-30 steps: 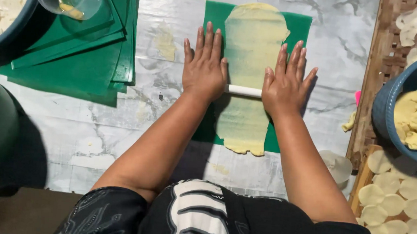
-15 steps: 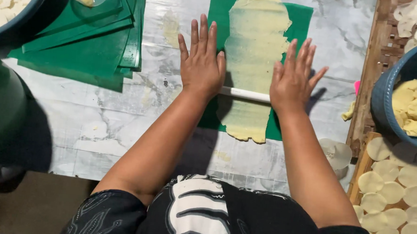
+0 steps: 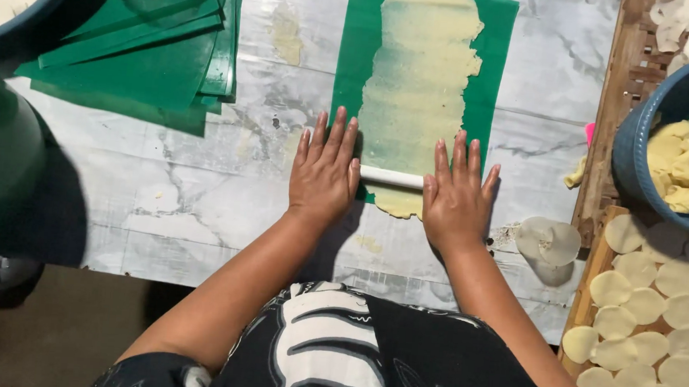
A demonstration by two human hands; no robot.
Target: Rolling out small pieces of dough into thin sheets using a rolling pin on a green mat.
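Moved nearer since the earlier frame: both hands and the white rolling pin (image 3: 391, 176), now at the near end of the dough sheet (image 3: 419, 85) instead of partway along it.

Left hand (image 3: 326, 172): flat, palm down on the left end of the rolling pin, fingers (image 3: 334, 136) extended and spread, released, gripping nothing. Right hand (image 3: 456, 197): flat on the right end of the pin, fingers likewise straight and unclenched.

Rolling pin: lying crosswise between the hands, only its middle section visible, pressing on the dough sheet. Dough sheet: pale yellow, long and thin, laid on a green mat (image 3: 495, 59) on the marble-pattern tabletop (image 3: 199, 191), running from the pin to the far edge.

Far left: stack of green mats (image 3: 144, 58). Right: blue bowl (image 3: 630, 157) with dough lumps, just beside a wooden tray (image 3: 590, 271) holding cut dough rounds (image 3: 636, 307). Near the right hand: small round cutter (image 3: 549, 240).
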